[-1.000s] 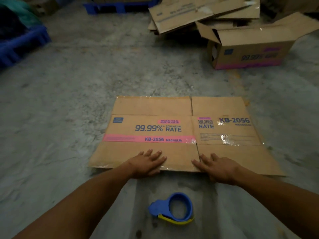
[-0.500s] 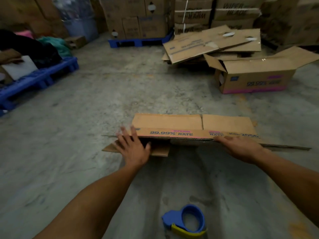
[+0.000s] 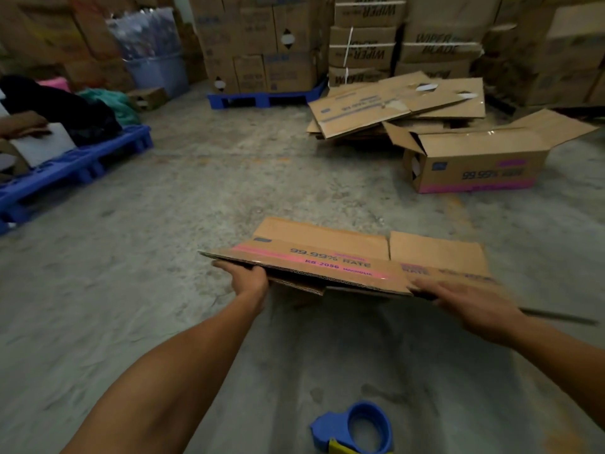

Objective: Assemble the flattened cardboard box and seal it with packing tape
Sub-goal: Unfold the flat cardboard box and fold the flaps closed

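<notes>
We now hold flattened box (image 3: 330, 263) higher off floor than before: left hand (image 3: 249, 280) grips near-left edge, right hand (image 3: 465, 301) grips near-right edge. Tape dispenser (image 3: 357, 429) unmoved on floor.

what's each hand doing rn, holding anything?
Left hand: grips the near-left edge of the flattened box.
Right hand: fingers laid on the box's near-right edge; blurred, grip cannot be told.

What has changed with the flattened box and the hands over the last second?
The flattened box, which lay flat on the floor under both hands, now has its near edge lifted. The left hand grips it from beneath and the right hand holds its near edge. The blue tape dispenser stays untouched on the floor.
</notes>
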Demonstrator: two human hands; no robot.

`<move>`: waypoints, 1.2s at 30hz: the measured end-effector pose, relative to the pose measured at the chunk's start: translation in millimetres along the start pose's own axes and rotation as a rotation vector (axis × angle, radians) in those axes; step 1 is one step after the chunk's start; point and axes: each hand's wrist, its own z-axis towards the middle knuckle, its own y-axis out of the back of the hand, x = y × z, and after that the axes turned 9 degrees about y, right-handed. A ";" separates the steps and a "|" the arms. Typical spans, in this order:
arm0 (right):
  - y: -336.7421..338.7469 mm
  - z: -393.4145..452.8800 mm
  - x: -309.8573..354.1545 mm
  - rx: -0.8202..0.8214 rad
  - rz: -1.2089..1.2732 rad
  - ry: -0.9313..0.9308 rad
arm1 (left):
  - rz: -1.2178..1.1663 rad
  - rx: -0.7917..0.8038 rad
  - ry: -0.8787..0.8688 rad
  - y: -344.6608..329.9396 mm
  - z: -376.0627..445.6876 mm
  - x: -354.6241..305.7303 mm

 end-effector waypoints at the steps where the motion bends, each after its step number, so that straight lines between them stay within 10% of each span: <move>1: -7.1 -9.8 -2.4 0.008 0.029 0.010 | -0.005 0.013 -0.028 0.6 -3.2 -4.2; 19: 24.7 -26.6 -9.0 0.038 -0.160 -0.131 | 0.087 -0.157 -0.262 0.7 -25.0 -55.7; 26: 61.6 -8.1 5.5 -0.421 -0.081 -0.224 | 0.028 -0.210 -0.230 12.5 -22.3 -80.8; 36: 139.6 17.1 -13.6 -0.792 0.096 -0.484 | 0.319 -0.020 -0.680 4.2 -53.8 -145.0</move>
